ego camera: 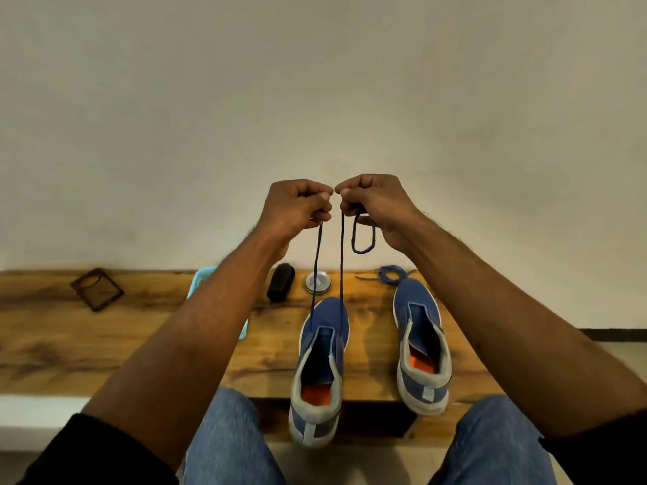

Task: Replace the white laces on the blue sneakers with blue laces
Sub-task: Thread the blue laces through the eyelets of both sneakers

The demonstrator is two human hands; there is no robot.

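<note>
Both hands are raised above the desk [105,348], knuckles nearly touching. The left hand [297,208] has its fingers curled tight around one end of a blue lace [341,260], and the right hand [376,204] pinches the other end, with a short loop of it hanging below the palm. Both strands run down to the front of the left sneaker [322,365], whose heel overhangs the desk's near edge. The right sneaker [422,348] stands beside it, unlaced. A second blue lace [388,274] lies coiled just past its toe. Farther back sit a black brush [280,281], a round tin [318,282] and a light blue tray [196,280].
</note>
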